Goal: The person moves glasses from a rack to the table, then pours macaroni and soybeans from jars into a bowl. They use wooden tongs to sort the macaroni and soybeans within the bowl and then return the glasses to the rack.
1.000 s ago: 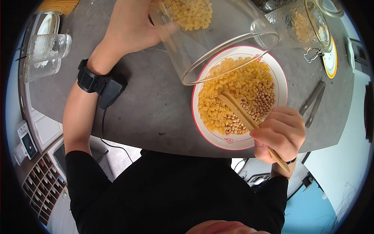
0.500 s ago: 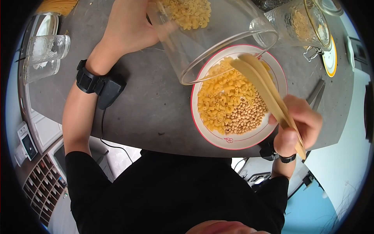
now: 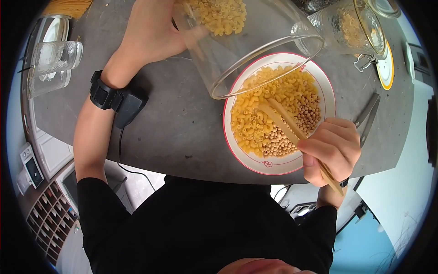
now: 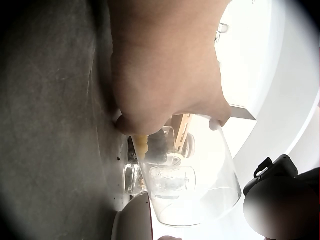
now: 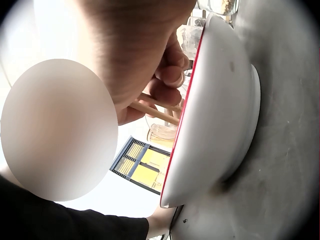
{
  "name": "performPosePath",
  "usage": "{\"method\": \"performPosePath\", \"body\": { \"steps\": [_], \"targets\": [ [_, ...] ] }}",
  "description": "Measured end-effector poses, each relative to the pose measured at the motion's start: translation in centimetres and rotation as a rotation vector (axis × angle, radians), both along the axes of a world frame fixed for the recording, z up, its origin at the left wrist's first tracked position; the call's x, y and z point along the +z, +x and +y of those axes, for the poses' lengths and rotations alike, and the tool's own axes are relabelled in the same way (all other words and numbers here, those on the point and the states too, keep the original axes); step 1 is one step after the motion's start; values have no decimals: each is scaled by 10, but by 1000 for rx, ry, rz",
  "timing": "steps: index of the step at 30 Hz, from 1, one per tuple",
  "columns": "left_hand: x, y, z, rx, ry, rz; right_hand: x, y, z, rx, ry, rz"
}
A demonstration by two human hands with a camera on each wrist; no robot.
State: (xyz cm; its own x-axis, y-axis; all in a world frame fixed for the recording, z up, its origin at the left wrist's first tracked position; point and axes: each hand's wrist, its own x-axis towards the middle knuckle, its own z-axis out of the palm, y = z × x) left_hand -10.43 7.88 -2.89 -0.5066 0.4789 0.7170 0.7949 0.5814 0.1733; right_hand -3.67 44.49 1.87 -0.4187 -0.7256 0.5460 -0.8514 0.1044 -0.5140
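Observation:
My left hand grips the base end of a large clear glass jar, tipped on its side with its mouth over the bowl's far left edge. Some macaroni lies inside near the base. The white bowl with a red rim contains more macaroni and small round tan beans. In my right hand are wooden tongs, their tips down in the bowl where macaroni and beans meet. The right wrist view shows the tongs crossing the bowl's rim, their tips hidden.
A ribbed clear glass lies at the far left, near a bundle of thin yellow sticks. At the right are a clip-top jar with tan bits inside, a yellow-rimmed disc and a metal tool with two long blades.
The tongs rose from the bowl toward the jar's mouth half a second ago, then came back down into the macaroni. The left hand and jar have hardly moved.

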Motion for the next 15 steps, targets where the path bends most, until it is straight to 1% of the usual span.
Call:
{"method": "performPosePath", "body": {
  "steps": [1,4,8,11,12,14,15],
  "targets": [
    [1,1,0,2,-2,-1,2,3,-1,-13,10,-33],
    [2,2,1,-8,17,-36,-1,5,2,-33,20,-27],
    [1,3,0,14,23,-71,0,3,2,-18,-3,-55],
    [0,2,1,3,36,-64,0,4,7,-24,-188,-145],
    [0,1,0,-3,31,-48,0,6,6,-22,-189,-145],
    [-1,1,-1,-4,29,-41,-1,10,4,-91,-364,-224],
    [-1,1,-1,-9,32,-31,-2,9,9,-91,-302,-249]
  ]
}}
